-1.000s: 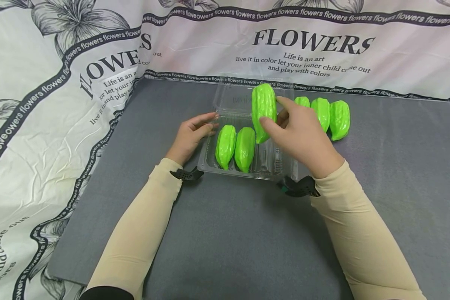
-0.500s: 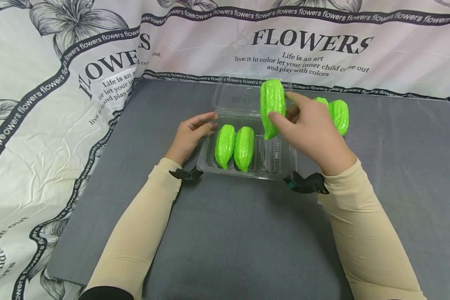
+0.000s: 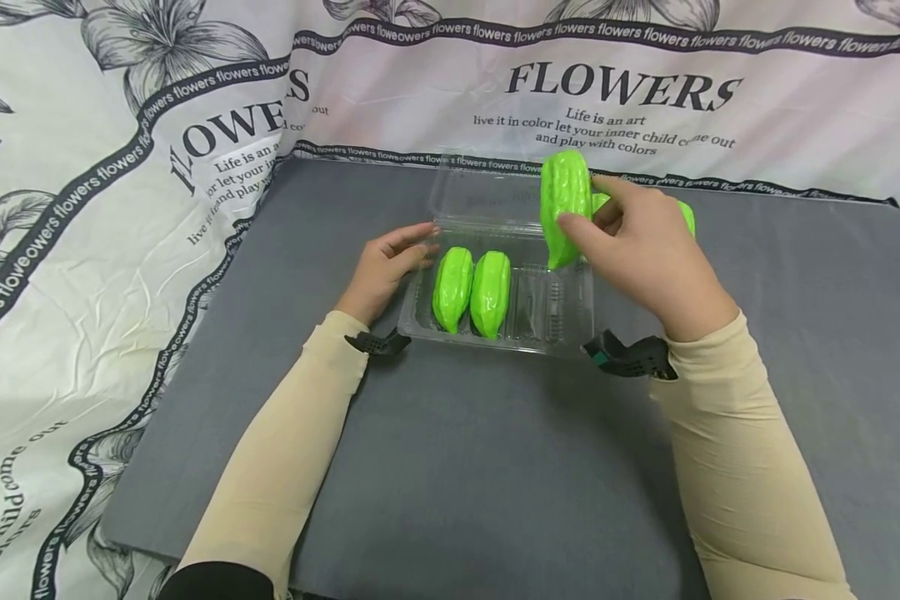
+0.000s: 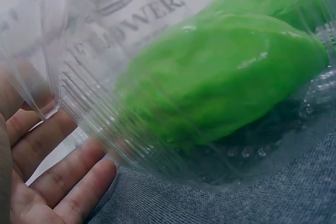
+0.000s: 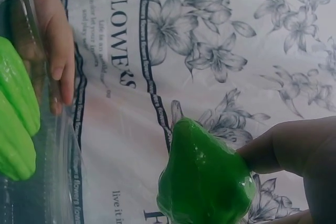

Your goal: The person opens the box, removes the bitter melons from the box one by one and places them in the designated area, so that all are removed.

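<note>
My right hand (image 3: 630, 242) grips a bright green bumpy gourd (image 3: 564, 200) upright in the air, over the right end of a clear plastic clamshell tray (image 3: 570, 329). The same gourd (image 5: 202, 182) fills the lower part of the right wrist view, pinched by thumb and fingers. Two green gourds (image 3: 471, 289) lie side by side in the tray's left half. My left hand (image 3: 385, 265) rests with straight fingers against the tray's left wall. In the left wrist view its fingers (image 4: 63, 182) lie along the ribbed wall, with a gourd (image 4: 220, 77) behind it.
More green gourds (image 3: 684, 214) lie on the grey mat (image 3: 495, 467) behind my right hand, mostly hidden. The tray's open lid (image 3: 487, 200) leans back toward a white flower-printed cloth (image 3: 120, 167) that covers the left side and back.
My right hand has carried the gourd up and to the right, away from the tray's middle toward its right end. The left hand has stayed at the tray's left wall.
</note>
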{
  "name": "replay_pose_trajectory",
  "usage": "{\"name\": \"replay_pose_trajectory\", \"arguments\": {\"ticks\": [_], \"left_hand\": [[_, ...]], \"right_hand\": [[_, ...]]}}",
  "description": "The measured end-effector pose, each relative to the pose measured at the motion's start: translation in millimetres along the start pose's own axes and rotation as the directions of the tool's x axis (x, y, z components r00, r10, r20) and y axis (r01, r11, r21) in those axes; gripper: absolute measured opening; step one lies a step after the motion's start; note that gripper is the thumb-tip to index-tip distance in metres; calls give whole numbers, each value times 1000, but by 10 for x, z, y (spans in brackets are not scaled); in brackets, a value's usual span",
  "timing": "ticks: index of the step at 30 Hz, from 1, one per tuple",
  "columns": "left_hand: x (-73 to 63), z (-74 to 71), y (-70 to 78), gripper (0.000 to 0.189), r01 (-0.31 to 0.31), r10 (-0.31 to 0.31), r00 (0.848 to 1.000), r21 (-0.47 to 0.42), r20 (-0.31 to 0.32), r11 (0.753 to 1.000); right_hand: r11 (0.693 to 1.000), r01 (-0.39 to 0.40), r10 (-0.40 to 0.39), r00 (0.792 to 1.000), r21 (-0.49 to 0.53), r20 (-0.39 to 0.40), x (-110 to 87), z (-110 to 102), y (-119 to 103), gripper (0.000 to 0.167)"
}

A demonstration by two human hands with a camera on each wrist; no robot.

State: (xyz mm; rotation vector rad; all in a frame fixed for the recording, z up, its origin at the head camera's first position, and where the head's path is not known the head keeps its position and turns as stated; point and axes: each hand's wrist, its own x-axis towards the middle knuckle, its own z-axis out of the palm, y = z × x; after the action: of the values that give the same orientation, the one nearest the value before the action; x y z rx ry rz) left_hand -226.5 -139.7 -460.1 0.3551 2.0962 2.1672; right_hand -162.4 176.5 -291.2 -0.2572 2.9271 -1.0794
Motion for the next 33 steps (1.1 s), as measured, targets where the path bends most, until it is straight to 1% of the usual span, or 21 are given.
{"name": "replay_pose_trajectory", "arguments": {"ticks": [4,6,12,17,21,27,33], "left_hand": [[-3,-17,-6,43,-10,10,1000,7,-11,1000],[-7,-27,-2,43,-16,16,1000,12,-11,1000],[-5,-32,11,43,-3,4,1000,9,-14,1000],[3,-20,9,43,-4,4,1000,16,-19,1000],[11,-9,2,43,-8,9,1000,25,-14,1000],[10,20,12,43,-10,10,1000,28,-10,1000],[-5,53,32,43,-12,12,1000,14,-4,1000]], "right_hand": [[1000,-28,28,1000,-13,-5,-34,-82,48,66],[999,-41,41,999,-16,-14,-61,-124,90,64],[997,-65,63,996,-32,-56,-168,-235,267,56],[996,-78,74,995,-53,-61,-254,-297,402,60],[992,-103,100,993,-66,-56,-315,-325,490,68],[989,-117,112,992,-90,-49,-398,-317,591,72],[988,-128,127,992,-90,-17,-410,-297,652,77]]}}
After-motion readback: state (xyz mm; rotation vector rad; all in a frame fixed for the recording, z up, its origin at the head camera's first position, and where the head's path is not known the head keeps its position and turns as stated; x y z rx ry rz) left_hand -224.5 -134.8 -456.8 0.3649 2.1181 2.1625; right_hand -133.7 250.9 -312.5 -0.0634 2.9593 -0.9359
